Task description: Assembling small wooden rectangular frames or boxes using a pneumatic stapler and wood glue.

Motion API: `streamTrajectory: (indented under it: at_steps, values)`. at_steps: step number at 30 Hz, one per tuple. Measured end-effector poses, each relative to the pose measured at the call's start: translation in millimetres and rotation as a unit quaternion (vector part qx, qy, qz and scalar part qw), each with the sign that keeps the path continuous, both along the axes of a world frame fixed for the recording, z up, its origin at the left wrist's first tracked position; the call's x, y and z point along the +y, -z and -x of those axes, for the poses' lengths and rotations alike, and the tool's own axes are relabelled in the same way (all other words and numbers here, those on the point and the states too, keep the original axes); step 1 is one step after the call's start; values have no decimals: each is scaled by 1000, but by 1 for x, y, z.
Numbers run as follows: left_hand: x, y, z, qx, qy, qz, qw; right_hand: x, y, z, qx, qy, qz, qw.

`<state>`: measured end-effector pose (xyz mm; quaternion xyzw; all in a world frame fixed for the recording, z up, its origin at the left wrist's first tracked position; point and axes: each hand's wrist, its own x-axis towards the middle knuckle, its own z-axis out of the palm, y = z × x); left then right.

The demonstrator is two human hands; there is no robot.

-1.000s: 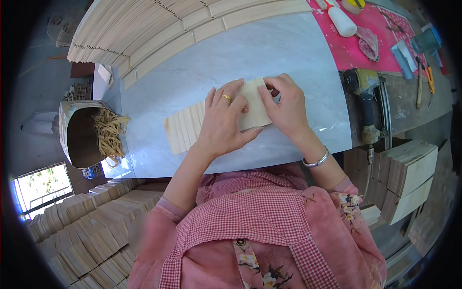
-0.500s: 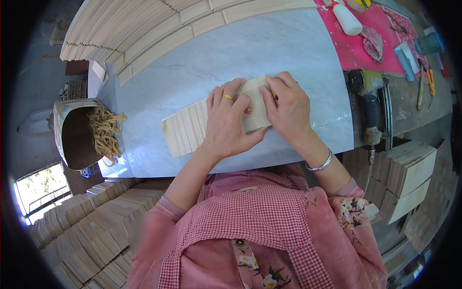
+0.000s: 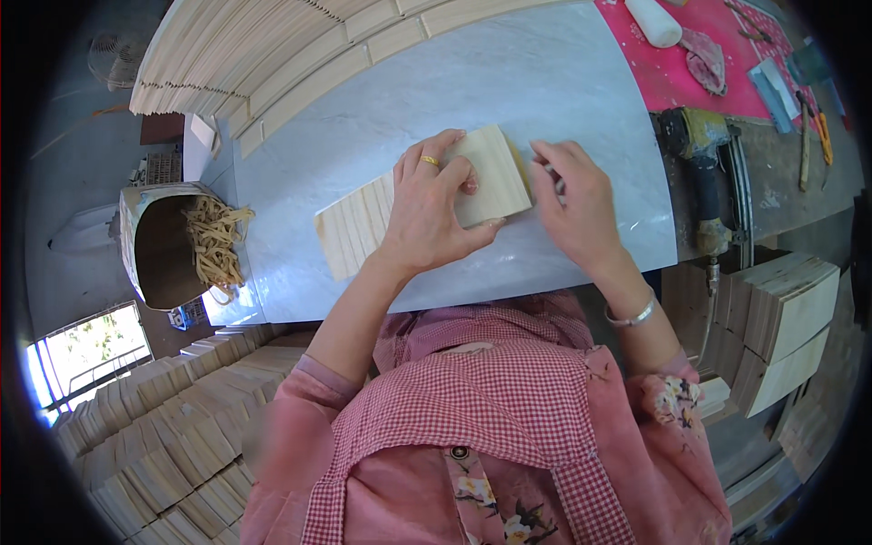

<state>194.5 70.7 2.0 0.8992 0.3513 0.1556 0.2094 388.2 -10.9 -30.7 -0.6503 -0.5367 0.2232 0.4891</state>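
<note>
A bundle of pale wooden slats (image 3: 490, 168) lies at a slant on the grey marbled tabletop. Its left end shows a row of parallel lines like overlapping edges, while the right end is smooth. My left hand (image 3: 425, 202) spans the bundle's middle, thumb at the near edge and fingers over the far one. Just off the bundle's right end is my right hand (image 3: 577, 200), its fingers curled in towards the thumb. Whatever may be inside those fingers is too small to make out.
Stacked slats (image 3: 272, 64) line the table's far left. A container (image 3: 136, 245) of tan strips sits at the left edge. On the right are an air nail gun (image 3: 699, 173), a white bottle (image 3: 652, 23) on pink cloth, and pliers (image 3: 822, 136). Wood piles (image 3: 173, 427) stand below left.
My right hand has let go of the bundle's right end and moved off to the right. My left hand keeps its hold. The whole view has shifted slightly.
</note>
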Motion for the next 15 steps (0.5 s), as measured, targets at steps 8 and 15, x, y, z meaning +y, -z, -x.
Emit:
streamTrajectory:
  at_steps: [8, 15]
  values:
    - [4, -5, -7, 18, 45, -46, 998, -39, -18, 7, -151, -50, 34, 987]
    - [1, 0, -10, -10, 39, -21, 999, -31, -16, 2, -234, -75, 40, 969]
